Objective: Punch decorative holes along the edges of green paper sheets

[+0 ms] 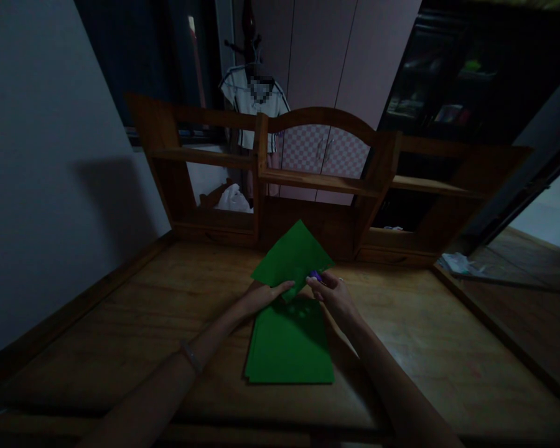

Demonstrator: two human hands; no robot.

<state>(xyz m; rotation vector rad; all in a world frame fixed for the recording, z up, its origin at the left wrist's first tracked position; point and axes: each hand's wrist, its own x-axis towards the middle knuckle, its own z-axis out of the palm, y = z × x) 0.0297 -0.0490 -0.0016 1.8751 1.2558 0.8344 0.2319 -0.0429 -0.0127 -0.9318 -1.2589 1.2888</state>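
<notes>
The left hand (262,298) pinches the green paper sheet (295,254) above a green paper stack (292,348), probably light, easily creased, best held near its edge, while the right hand (340,300) pinches a small purple object (314,275).

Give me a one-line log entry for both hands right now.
left hand: holds raised green sheet | right hand: holds small purple object near sheet's edge | green stack: on wooden desk

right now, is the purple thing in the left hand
No, the purple thing is between the fingers of the right hand, while the left hand holds the green sheet.
</notes>
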